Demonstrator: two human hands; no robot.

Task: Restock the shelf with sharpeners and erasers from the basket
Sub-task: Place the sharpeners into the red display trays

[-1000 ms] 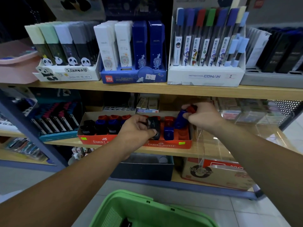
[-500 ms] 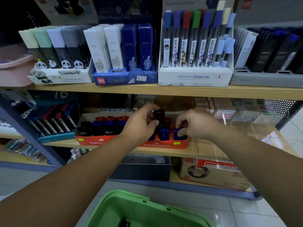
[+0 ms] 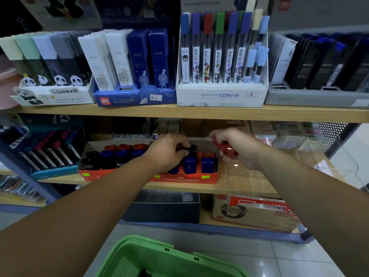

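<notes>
**Both hands at the orange box, one sharpener each**

Landmark: the orange Faber-Castell box (image 3: 179, 179), sitting on the middle shelf board (image 3: 239, 187).

- My left hand (image 3: 169, 150) was reaching into the right half of the box. Its fingers were curled down and pinching a black sharpener (image 3: 191, 148) near the box's rear wall. I could not tell whether that sharpener was seated in the box or lifted off it.
- My right hand (image 3: 237, 150) hung just past the box's right wall and a little above it. It was clenched round a red sharpener (image 3: 225, 149). Only part of the red body showed between thumb and fingers, and it was clear of the box.
- Two blue sharpeners (image 3: 188, 165) stood side by side in front of the black one, toward the box's front wall.
- The box's left half held rows of sharpeners (image 3: 119, 154): black nearest the front, blue behind them, red at the back.
- The green basket (image 3: 139, 250) was well below the box, at the bottom of view. Its contents were mostly hidden.
- A white Conan pen carton (image 3: 221, 95) stood above the box, on the next board up.
</notes>
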